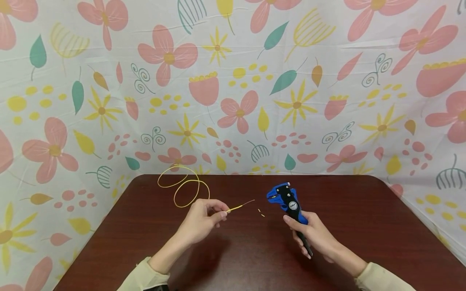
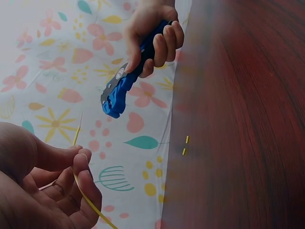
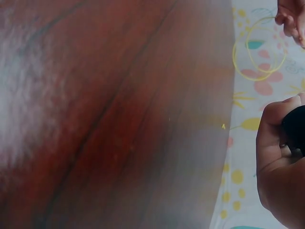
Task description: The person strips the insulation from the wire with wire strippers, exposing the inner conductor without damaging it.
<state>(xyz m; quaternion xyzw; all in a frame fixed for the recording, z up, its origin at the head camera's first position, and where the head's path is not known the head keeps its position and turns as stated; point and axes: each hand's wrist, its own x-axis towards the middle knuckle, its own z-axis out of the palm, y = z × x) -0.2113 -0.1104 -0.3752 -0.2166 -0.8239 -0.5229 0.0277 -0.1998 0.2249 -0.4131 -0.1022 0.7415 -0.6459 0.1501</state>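
Between thumb and fingertips, my left hand (image 1: 204, 220) pinches a yellow wire (image 1: 236, 208) close to one end. Thin bare strands (image 1: 249, 201) stick out past the yellow insulation and point toward the right. From this hand the rest of the wire runs back in loose loops (image 1: 191, 194). My right hand (image 1: 316, 234) grips a blue and black wire stripper (image 1: 291, 204) by its handles, its head tilted up and leftward. A gap separates the tool's head from the bare wire end. In the left wrist view both the wire (image 2: 76, 136) and the stripper (image 2: 116, 95) appear, apart.
Two short yellow insulation pieces (image 1: 261, 213) lie on the dark red-brown wooden table (image 1: 247, 250) between the hands. Behind the table's far edge hangs a white cloth (image 1: 233, 101) printed with flowers and leaves.
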